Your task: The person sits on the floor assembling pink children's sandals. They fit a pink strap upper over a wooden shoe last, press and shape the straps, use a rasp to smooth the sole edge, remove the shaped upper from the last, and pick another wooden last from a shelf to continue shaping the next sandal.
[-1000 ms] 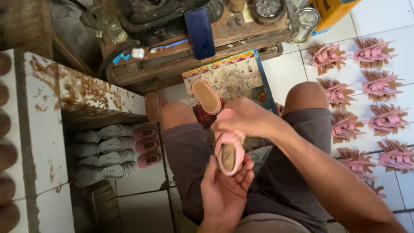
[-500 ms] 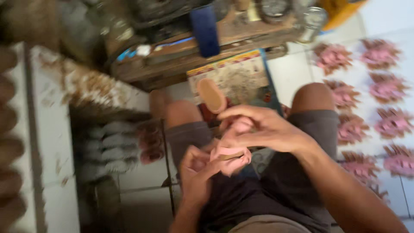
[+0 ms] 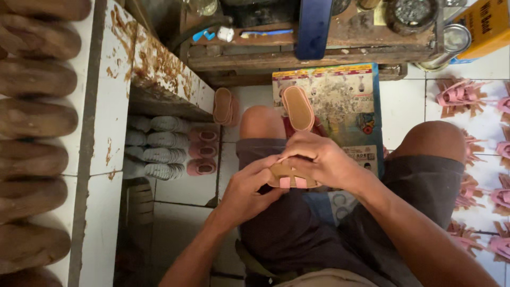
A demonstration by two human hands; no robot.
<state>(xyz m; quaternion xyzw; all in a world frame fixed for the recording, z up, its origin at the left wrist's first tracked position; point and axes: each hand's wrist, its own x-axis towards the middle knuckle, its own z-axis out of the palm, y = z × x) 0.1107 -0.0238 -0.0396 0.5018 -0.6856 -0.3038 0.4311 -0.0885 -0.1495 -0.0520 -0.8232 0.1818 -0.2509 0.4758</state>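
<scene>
Both hands hold one small pink sandal [image 3: 289, 178] over my lap, its tan sole turned up. My left hand [image 3: 248, 190] grips its left end from below. My right hand [image 3: 319, 159] covers its top and right side, fingers curled over the pink strap. Just beyond the hands, a small tan insole on a stand [image 3: 298, 108] points up between my knees. I sit in dark shorts [image 3: 297, 234] on a white tiled floor.
A wooden workbench [image 3: 319, 50] with tins and tools stands ahead. A printed sheet [image 3: 345, 101] lies on the floor. Pink sandal uppers [image 3: 459, 95] are spread on tiles at right. Wooden lasts [image 3: 37, 127] line the left shelf, with finished small sandals [image 3: 201, 151] beneath.
The sandal has been turned from upright to lying sideways with its sole up. My left hand has shifted from below it to its left end.
</scene>
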